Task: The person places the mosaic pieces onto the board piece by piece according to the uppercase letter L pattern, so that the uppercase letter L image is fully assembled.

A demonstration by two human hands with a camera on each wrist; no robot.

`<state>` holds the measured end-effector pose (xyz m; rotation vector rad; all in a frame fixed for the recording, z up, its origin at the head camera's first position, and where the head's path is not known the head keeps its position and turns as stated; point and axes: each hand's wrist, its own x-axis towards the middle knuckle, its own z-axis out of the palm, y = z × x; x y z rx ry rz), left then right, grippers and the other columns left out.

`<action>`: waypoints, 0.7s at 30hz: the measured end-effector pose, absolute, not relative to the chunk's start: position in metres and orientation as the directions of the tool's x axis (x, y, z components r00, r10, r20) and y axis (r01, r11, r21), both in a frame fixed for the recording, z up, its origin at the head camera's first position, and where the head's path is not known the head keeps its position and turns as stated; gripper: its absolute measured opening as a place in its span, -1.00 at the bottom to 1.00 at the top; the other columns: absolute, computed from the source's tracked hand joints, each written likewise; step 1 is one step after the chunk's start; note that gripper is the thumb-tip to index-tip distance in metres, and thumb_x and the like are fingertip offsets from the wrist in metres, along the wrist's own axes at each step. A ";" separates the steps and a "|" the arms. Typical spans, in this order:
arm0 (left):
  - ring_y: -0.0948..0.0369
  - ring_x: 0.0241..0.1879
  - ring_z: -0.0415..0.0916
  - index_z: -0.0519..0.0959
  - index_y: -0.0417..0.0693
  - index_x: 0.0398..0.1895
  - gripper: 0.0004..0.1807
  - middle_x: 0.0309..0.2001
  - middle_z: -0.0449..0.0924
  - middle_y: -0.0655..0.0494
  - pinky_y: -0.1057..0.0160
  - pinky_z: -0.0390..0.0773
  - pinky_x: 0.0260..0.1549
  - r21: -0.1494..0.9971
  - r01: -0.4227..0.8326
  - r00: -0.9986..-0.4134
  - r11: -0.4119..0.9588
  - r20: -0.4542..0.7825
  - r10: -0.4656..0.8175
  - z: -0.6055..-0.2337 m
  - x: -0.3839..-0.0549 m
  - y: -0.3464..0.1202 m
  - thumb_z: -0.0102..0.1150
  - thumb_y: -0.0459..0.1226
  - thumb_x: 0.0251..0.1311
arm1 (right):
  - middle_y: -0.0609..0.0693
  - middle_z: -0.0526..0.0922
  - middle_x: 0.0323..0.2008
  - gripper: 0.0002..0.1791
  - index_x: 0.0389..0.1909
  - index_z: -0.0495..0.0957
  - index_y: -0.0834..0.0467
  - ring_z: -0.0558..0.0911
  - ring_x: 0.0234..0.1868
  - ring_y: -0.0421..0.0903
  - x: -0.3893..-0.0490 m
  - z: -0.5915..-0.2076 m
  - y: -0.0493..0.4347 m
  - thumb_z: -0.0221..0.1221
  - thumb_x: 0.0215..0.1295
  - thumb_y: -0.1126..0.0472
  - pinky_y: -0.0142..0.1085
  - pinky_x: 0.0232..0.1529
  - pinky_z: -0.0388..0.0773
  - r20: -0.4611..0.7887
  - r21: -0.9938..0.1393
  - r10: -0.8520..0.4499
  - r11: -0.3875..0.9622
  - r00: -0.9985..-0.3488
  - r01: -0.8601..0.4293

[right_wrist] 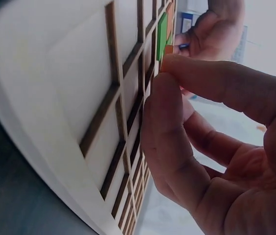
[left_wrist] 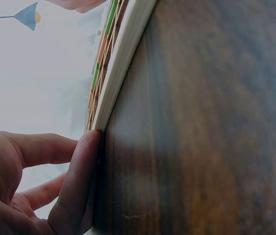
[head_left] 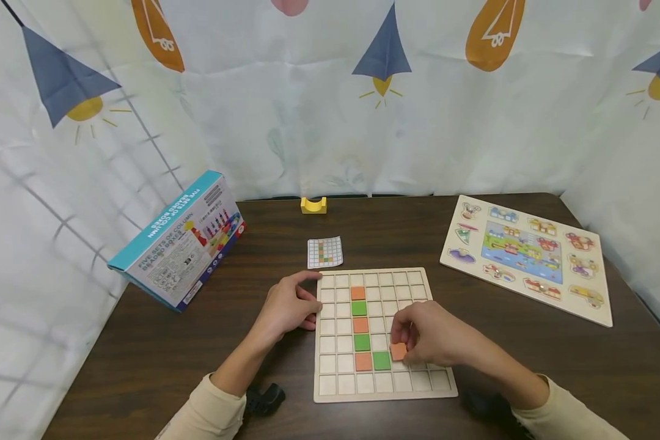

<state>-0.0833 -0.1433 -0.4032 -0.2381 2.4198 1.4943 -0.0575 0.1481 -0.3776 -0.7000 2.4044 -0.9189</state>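
A square wooden grid board (head_left: 330, 384) lies on the table with orange and green square tiles in some cells. Several form a column of alternating colours, and a green tile (head_left: 382, 360) sits right of the column's lowest tile. My right hand (head_left: 437, 335) pinches an orange tile (head_left: 398, 351) between thumb and fingers, over the cell beside that green tile. In the right wrist view the fingertips hide most of this tile. My left hand (head_left: 287, 307) touches the board's left edge near its far corner; the left wrist view shows a fingertip (left_wrist: 90, 139) against the side.
Behind the board lies a small pattern card (head_left: 325, 252), with a yellow notched block (head_left: 313, 206) farther back. A blue-and-white box (head_left: 178, 241) stands at the left. To the right lies a wooden picture puzzle (head_left: 528, 256). White printed curtains (head_left: 330, 122) surround the dark table (head_left: 253, 244).
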 end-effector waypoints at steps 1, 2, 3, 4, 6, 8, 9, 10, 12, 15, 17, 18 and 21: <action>0.16 -0.64 0.67 0.57 0.06 0.34 -0.35 -0.31 0.64 -0.08 0.15 0.78 -0.59 0.846 -0.286 -0.946 0.450 -0.325 0.010 -0.403 -0.083 -0.143 0.40 -0.45 0.14 | -0.14 0.57 -0.52 -0.67 -0.46 0.63 0.02 0.51 -0.46 -0.27 -0.057 -0.378 0.148 0.52 -0.16 0.44 -0.42 -0.44 0.55 -0.238 -0.707 -0.610 0.643 -0.756 -0.296; 0.16 -0.63 0.67 0.57 0.07 0.34 -0.36 -0.31 0.64 -0.08 0.15 0.78 -0.59 0.846 -0.286 -0.946 0.450 -0.324 0.009 -0.403 -0.083 -0.143 0.40 -0.45 0.14 | -0.14 0.57 -0.52 -0.66 -0.46 0.63 0.02 0.51 -0.46 -0.28 -0.057 -0.378 0.148 0.51 -0.17 0.45 -0.42 -0.44 0.55 -0.236 -0.707 -0.614 0.641 -0.753 -0.300; 0.16 -0.63 0.68 0.57 0.07 0.34 -0.36 -0.31 0.64 -0.08 0.15 0.78 -0.59 0.847 -0.286 -0.946 0.449 -0.324 0.009 -0.404 -0.083 -0.143 0.40 -0.45 0.14 | -0.14 0.56 -0.53 -0.66 -0.46 0.62 0.02 0.50 -0.47 -0.29 -0.056 -0.379 0.147 0.50 -0.18 0.46 -0.42 -0.45 0.54 -0.234 -0.707 -0.618 0.638 -0.751 -0.305; 0.16 -0.63 0.68 0.57 0.07 0.34 -0.36 -0.31 0.64 -0.08 0.15 0.78 -0.59 0.846 -0.287 -0.945 0.449 -0.326 0.010 -0.404 -0.083 -0.143 0.40 -0.45 0.15 | -0.14 0.56 -0.53 -0.65 -0.46 0.62 0.02 0.50 -0.47 -0.29 -0.056 -0.379 0.147 0.49 -0.19 0.46 -0.42 -0.45 0.54 -0.231 -0.706 -0.623 0.636 -0.747 -0.313; 0.16 -0.63 0.68 0.57 0.07 0.34 -0.36 -0.31 0.64 -0.08 0.16 0.78 -0.59 0.846 -0.288 -0.944 0.448 -0.328 0.012 -0.404 -0.084 -0.144 0.40 -0.45 0.16 | -0.14 0.56 -0.53 -0.65 -0.46 0.61 0.02 0.49 -0.47 -0.31 -0.055 -0.380 0.147 0.46 -0.21 0.47 -0.43 -0.45 0.53 -0.222 -0.704 -0.634 0.630 -0.741 -0.328; 0.16 -0.63 0.68 0.57 0.07 0.34 -0.37 -0.31 0.64 -0.08 0.16 0.78 -0.59 0.845 -0.290 -0.944 0.448 -0.331 0.014 -0.404 -0.084 -0.144 0.41 -0.45 0.16 | -0.14 0.56 -0.53 -0.64 -0.46 0.60 0.02 0.48 -0.47 -0.32 -0.055 -0.381 0.148 0.45 -0.22 0.48 -0.43 -0.45 0.53 -0.213 -0.706 -0.644 0.622 -0.735 -0.340; 0.16 -0.63 0.68 0.57 0.07 0.34 -0.37 -0.31 0.63 -0.09 0.16 0.78 -0.59 0.845 -0.290 -0.944 0.449 -0.331 0.014 -0.404 -0.084 -0.144 0.41 -0.45 0.17 | -0.15 0.55 -0.53 -0.64 -0.46 0.60 0.02 0.48 -0.47 -0.33 -0.054 -0.381 0.148 0.45 -0.22 0.48 -0.43 -0.45 0.53 -0.210 -0.706 -0.649 0.618 -0.732 -0.346; 0.16 -0.63 0.68 0.57 0.07 0.34 -0.37 -0.31 0.63 -0.08 0.16 0.77 -0.59 0.844 -0.289 -0.943 0.451 -0.331 0.014 -0.404 -0.084 -0.144 0.41 -0.45 0.17 | -0.15 0.55 -0.53 -0.64 -0.46 0.60 0.02 0.48 -0.47 -0.33 -0.054 -0.382 0.148 0.45 -0.22 0.48 -0.43 -0.45 0.52 -0.207 -0.706 -0.653 0.615 -0.729 -0.351; 0.16 -0.63 0.68 0.56 0.07 0.34 -0.37 -0.31 0.63 -0.09 0.16 0.77 -0.59 0.843 -0.288 -0.944 0.453 -0.330 0.014 -0.404 -0.084 -0.144 0.41 -0.45 0.17 | -0.15 0.54 -0.53 -0.63 -0.46 0.59 0.02 0.47 -0.47 -0.34 -0.054 -0.382 0.148 0.46 -0.22 0.49 -0.44 -0.45 0.52 -0.199 -0.703 -0.657 0.612 -0.727 -0.361; 0.16 -0.63 0.68 0.57 0.07 0.34 -0.36 -0.30 0.63 -0.09 0.16 0.77 -0.59 0.842 -0.286 -0.944 0.458 -0.328 0.014 -0.404 -0.084 -0.144 0.41 -0.44 0.16 | -0.16 0.53 -0.53 -0.62 -0.46 0.58 0.02 0.45 -0.48 -0.35 -0.053 -0.382 0.147 0.44 -0.24 0.50 -0.44 -0.47 0.51 -0.190 -0.698 -0.661 0.611 -0.726 -0.374; 0.16 -0.63 0.67 0.56 0.07 0.34 -0.36 -0.30 0.63 -0.08 0.17 0.77 -0.59 0.840 -0.285 -0.945 0.462 -0.328 0.013 -0.403 -0.084 -0.144 0.41 -0.44 0.16 | -0.16 0.52 -0.54 -0.61 -0.47 0.56 0.02 0.44 -0.48 -0.35 -0.053 -0.382 0.146 0.43 -0.25 0.52 -0.44 -0.47 0.50 -0.188 -0.694 -0.659 0.614 -0.728 -0.376; 0.16 -0.63 0.67 0.56 0.07 0.34 -0.36 -0.30 0.63 -0.08 0.17 0.77 -0.59 0.839 -0.285 -0.945 0.464 -0.327 0.013 -0.403 -0.084 -0.144 0.41 -0.44 0.16 | -0.16 0.52 -0.53 -0.60 -0.48 0.56 0.02 0.44 -0.48 -0.35 -0.052 -0.381 0.146 0.43 -0.26 0.52 -0.44 -0.47 0.49 -0.189 -0.692 -0.658 0.616 -0.729 -0.376; 0.16 -0.63 0.67 0.56 0.07 0.35 -0.36 -0.30 0.63 -0.08 0.17 0.77 -0.59 0.838 -0.285 -0.945 0.465 -0.327 0.012 -0.403 -0.084 -0.144 0.41 -0.44 0.16 | -0.16 0.52 -0.53 -0.60 -0.48 0.55 0.02 0.44 -0.48 -0.34 -0.051 -0.381 0.144 0.44 -0.26 0.53 -0.43 -0.47 0.49 -0.196 -0.689 -0.652 0.623 -0.732 -0.370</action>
